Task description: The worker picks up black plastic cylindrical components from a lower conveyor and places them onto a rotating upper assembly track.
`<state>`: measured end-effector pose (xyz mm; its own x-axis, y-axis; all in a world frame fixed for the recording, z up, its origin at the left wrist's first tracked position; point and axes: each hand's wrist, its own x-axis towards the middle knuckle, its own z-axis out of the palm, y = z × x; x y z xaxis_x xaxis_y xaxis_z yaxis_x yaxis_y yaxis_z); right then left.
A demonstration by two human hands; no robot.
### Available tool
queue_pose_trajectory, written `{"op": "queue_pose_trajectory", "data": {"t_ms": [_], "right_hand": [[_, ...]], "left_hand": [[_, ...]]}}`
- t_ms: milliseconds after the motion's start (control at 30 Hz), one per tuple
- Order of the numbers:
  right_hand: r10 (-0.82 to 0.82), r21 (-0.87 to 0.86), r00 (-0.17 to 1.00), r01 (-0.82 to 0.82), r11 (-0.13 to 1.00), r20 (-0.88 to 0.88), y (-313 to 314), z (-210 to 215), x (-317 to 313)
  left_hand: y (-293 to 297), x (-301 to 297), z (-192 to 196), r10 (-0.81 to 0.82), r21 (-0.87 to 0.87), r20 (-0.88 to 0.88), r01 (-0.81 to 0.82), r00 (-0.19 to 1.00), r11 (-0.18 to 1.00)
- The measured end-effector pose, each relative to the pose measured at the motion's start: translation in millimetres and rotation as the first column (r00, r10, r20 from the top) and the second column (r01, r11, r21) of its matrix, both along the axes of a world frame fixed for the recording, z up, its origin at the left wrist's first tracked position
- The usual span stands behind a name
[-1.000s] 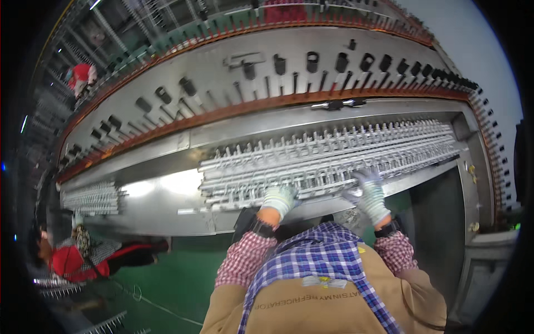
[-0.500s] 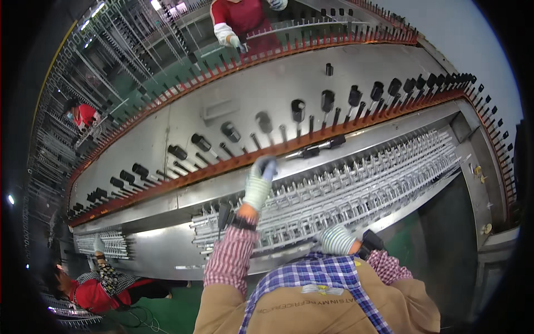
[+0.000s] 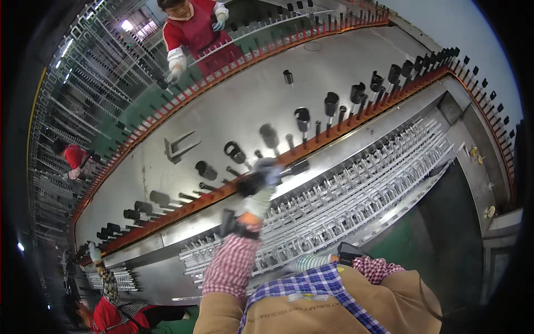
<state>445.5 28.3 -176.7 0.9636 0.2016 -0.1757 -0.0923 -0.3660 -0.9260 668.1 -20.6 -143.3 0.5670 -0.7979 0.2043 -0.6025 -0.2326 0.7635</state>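
Btw, L hand point(image 3: 268, 175) + dark pc. point(image 3: 250, 185) blurred; R hand point(image 3: 310, 262) part-hidden.

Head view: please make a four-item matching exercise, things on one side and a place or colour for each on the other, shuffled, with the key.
1. left hand
2. right hand
3. metal rods
4. long curved rail

A. orange
B. close beside the checked apron
C. silver
D. blurred, stretched out near the curved rail

Pairs: 1-D, 2-B, 3-C, 4-A
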Motion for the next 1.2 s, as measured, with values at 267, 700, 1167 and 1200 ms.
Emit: {"op": "queue_pose_trajectory", "data": {"t_ms": [267,700,1167,1200], "right_hand": [[-0.871,0.235,0.491,0.848,0.475,-0.011,-130,12,-36],[-0.275,-0.744,0.692,0.639,-0.197,0.667,-456,-30,-48],[-0.724,0.219,0.648,0.762,0.609,-0.237,23,45,25],[-0.679,0.247,0.671,0.741,0.625,-0.296,52,51,30]], "left_hand": [[-108,5,-55,0.06,-0.017,-0.116,-0.063,0.991,0.998],[126,-63,-20,-0.314,-0.231,-0.492,0.226,0.812,0.946],[471,-16,-40,0.967,0.13,-0.159,-0.967,0.197,0.218],[485,-2,-59,0.94,0.207,-0.183,-0.923,0.288,0.323]]}}
